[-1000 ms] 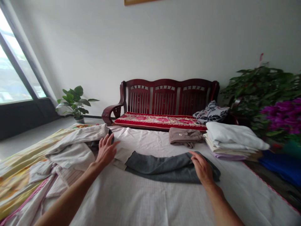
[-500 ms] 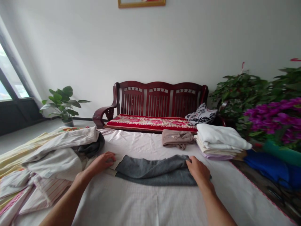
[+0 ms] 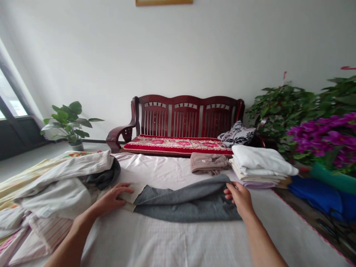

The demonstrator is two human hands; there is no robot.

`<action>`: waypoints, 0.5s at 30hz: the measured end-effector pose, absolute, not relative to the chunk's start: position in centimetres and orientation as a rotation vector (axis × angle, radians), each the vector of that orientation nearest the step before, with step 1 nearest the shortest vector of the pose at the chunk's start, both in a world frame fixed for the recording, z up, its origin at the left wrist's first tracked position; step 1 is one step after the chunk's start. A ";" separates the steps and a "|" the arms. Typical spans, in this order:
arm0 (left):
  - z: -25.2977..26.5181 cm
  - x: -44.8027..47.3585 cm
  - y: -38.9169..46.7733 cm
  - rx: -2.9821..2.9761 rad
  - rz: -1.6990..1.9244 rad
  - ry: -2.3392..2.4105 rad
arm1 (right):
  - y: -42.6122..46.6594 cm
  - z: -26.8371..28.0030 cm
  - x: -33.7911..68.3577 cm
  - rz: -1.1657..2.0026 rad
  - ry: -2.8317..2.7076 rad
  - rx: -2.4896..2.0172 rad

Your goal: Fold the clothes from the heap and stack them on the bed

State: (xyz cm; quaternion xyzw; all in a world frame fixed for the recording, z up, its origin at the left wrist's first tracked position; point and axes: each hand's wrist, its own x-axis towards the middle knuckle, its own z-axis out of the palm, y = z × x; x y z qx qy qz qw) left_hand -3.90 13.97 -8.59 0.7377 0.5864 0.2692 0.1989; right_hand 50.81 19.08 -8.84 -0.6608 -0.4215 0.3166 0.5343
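A pair of grey trousers (image 3: 189, 204) lies lengthwise across the white tablecloth (image 3: 167, 244) before me, folded into a long strip. Its beige waistband (image 3: 137, 191) is at the left end. My left hand (image 3: 115, 197) rests on that waistband, fingers stretched out and thumb apart. At the other end, my right hand (image 3: 239, 194) pinches the upper edge of the cloth between thumb and fingers, lifting it slightly. The lower layer stays flat on the table.
A loose heap of clothes (image 3: 63, 196) lies left. Behind the trousers are a folded brown garment (image 3: 210, 163) and a stack of folded white clothes (image 3: 258, 163). Blue cloth (image 3: 317, 193) and purple flowers (image 3: 328, 137) are on the right. A wooden bench (image 3: 183, 115) stands beyond.
My right hand has raised the upper edge of the trousers' right end and moved slightly right. My left hand has shifted a little left and lower on the waistband.
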 end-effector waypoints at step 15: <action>-5.8 -0.3 18.1 1.084 1.519 1.703 | 19.8 -8.1 51.7 1.147 -0.632 -1.110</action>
